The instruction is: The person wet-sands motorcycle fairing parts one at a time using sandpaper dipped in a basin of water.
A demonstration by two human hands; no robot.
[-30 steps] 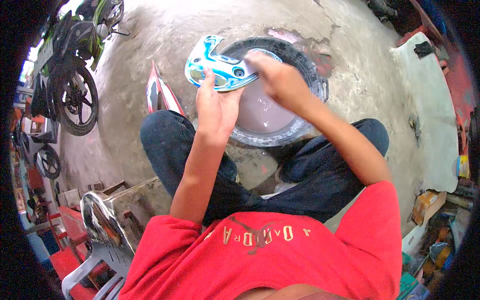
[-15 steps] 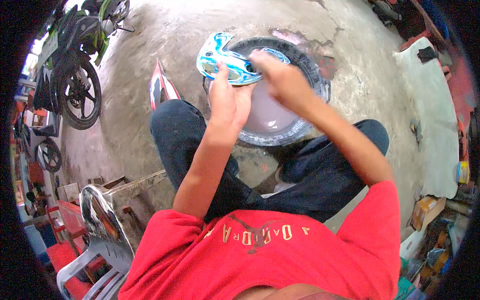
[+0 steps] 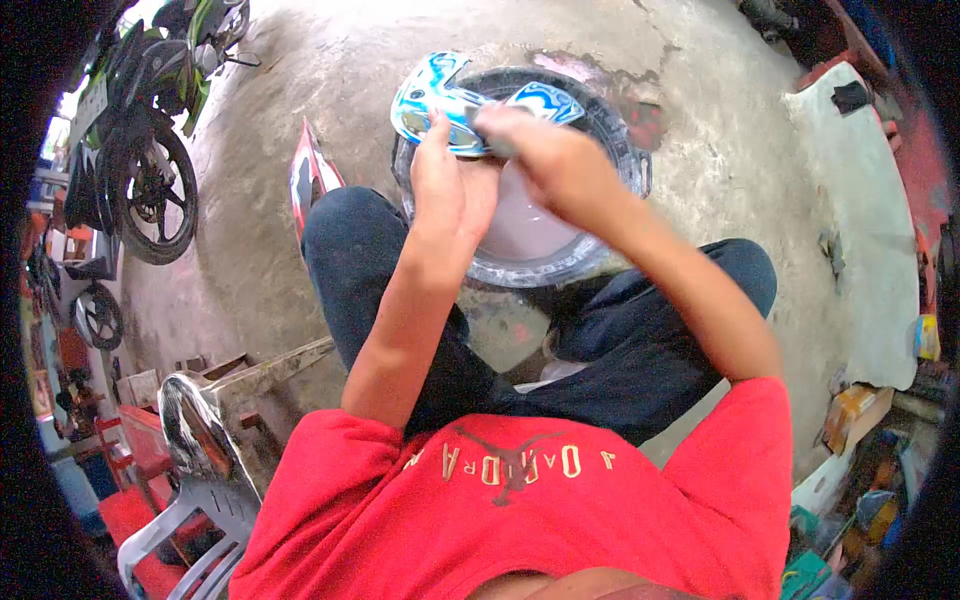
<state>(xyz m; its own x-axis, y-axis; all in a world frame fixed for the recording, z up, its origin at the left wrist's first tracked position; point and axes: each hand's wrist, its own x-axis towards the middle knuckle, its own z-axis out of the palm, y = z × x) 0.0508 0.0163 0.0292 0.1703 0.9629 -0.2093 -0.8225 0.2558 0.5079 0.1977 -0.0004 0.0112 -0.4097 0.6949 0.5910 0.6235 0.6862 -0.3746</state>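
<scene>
A curved panel (image 3: 428, 100) with a blue-and-white swirl pattern, like a motorcycle body part, is held up over the basin. My left hand (image 3: 447, 185) grips its lower left edge, thumb on the face. Above the panel's middle is my right hand (image 3: 545, 150), fingers closed and pressed to the surface, slightly blurred. A small dark grey piece (image 3: 492, 132) shows under its fingertips; its kind is unclear. Below both hands stands a round black basin (image 3: 632, 150) of cloudy greyish liquid, its rim resembling a tyre.
On the floor to the left lies a red-and-white pointed panel (image 3: 312, 175). A motorcycle (image 3: 155, 160) stands farther left. A grey plastic chair (image 3: 215, 500) is at lower left, a large pale panel (image 3: 850, 240) at right, and a cardboard box (image 3: 857, 418) below it.
My right hand has slid left along the panel, uncovering more of its right end. The left hand keeps its hold, and the panel sits slightly higher in view.
</scene>
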